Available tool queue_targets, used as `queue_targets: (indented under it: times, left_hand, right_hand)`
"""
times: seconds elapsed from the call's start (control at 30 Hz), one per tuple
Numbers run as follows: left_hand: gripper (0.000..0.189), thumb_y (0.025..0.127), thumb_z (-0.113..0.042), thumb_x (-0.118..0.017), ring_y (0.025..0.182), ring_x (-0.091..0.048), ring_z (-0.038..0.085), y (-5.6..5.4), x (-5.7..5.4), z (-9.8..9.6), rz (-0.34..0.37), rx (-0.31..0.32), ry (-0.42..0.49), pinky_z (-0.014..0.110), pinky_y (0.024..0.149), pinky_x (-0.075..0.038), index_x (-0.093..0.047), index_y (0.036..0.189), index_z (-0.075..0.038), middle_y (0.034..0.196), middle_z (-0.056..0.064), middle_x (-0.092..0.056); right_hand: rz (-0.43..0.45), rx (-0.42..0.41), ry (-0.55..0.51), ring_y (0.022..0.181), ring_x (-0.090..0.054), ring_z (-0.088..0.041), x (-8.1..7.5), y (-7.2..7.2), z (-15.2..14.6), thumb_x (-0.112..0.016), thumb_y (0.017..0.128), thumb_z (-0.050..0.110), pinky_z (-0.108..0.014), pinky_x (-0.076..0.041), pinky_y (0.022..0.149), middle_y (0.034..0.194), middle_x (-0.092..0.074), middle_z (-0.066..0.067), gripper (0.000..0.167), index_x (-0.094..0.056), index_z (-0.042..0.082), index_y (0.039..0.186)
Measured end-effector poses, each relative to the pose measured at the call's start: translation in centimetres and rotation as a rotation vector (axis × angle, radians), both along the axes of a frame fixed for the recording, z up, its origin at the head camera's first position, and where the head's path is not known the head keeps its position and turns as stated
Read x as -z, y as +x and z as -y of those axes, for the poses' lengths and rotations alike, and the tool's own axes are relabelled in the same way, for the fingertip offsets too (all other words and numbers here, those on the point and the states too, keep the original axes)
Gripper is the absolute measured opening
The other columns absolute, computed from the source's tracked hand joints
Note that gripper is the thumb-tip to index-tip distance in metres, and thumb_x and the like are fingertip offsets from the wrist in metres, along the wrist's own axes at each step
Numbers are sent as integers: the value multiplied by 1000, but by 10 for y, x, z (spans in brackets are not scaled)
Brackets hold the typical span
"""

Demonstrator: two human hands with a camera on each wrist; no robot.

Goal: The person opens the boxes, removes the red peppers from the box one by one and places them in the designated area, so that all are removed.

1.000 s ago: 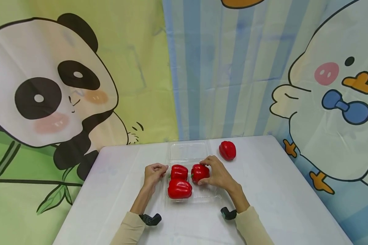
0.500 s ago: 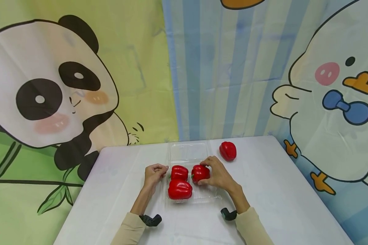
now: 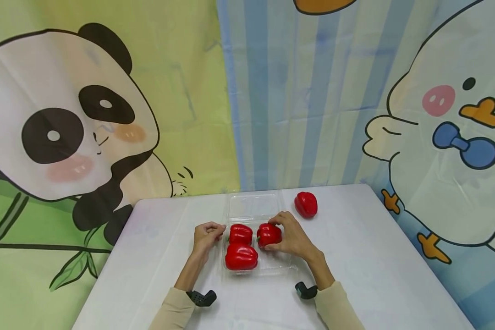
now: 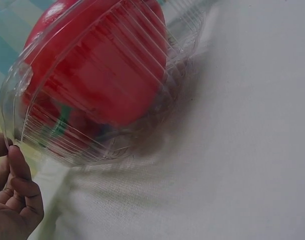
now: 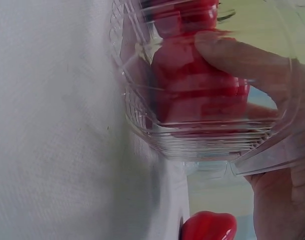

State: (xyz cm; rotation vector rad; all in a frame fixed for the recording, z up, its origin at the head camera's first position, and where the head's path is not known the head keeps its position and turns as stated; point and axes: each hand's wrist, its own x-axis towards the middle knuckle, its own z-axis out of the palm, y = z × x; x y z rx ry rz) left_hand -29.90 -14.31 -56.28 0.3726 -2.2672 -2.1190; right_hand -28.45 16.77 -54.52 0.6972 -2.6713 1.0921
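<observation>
A clear plastic clamshell box (image 3: 272,270) lies on the table with its lid (image 3: 253,206) folded back. On its left side sit two red bell peppers, one in front (image 3: 241,256) and one behind (image 3: 241,234). My right hand (image 3: 293,236) grips another red bell pepper (image 3: 269,234) inside the box, thumb on the near side and fingers over the far side. In the right wrist view that pepper (image 5: 197,85) shows through the box wall. With thumb and fingertip, my left hand (image 3: 206,236) pinches the box's left rim; the left wrist view shows the pinched edge (image 4: 11,137) close up.
One more red bell pepper (image 3: 306,204) rests on the white table (image 3: 363,256) at the back right, beyond the right hand. A printed cloth (image 3: 272,91) with cartoon animals hangs behind the table. Dark wrist cameras (image 3: 202,298) sit at both cuffs.
Both hands stay nearly where they were, the left at the rim and the right on its pepper. The head view has shifted very slightly.
</observation>
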Motion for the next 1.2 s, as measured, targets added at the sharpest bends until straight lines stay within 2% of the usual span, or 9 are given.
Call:
queue_targets:
  times: [0.43, 0.77, 1.07, 1.2]
  left_hand:
    - [19, 96, -13, -84, 62, -59, 10, 2, -1, 2, 2, 7, 3, 21, 61, -49, -77, 92, 4, 66, -2, -68]
    - [16, 97, -11, -83, 61, -60, 11, 1, -3, 2, 3, 8, 13, 21, 60, -50, -77, 88, 2, 67, -2, -68]
    - [18, 97, -13, -83, 63, -60, 12, 1, -3, 3, 7, 9, 1, 21, 61, -51, -77, 91, 3, 68, -1, -68]
    - [18, 98, -13, -83, 62, -59, 11, 1, -2, 3, 6, 5, -6, 21, 60, -50, -77, 91, 4, 68, -2, -68]
  right_hand:
    - [35, -21, -1, 123, -63, -31, -1, 1, 0, -101, 72, 30, -54, -62, 102, 125, -69, -4, 66, -72, 13, 128]
    - [0, -32, -6, 122, -63, -28, -2, -1, 0, -100, 72, 31, -54, -62, 101, 123, -70, -3, 64, -72, 13, 126]
    - [-5, -29, -14, 123, -64, -35, -4, 0, 3, -99, 71, 33, -56, -62, 100, 124, -70, -4, 67, -70, 12, 128]
    - [-15, -15, 10, 120, -65, -30, -6, 1, 4, -99, 72, 34, -52, -62, 100, 124, -70, -3, 68, -69, 12, 129]
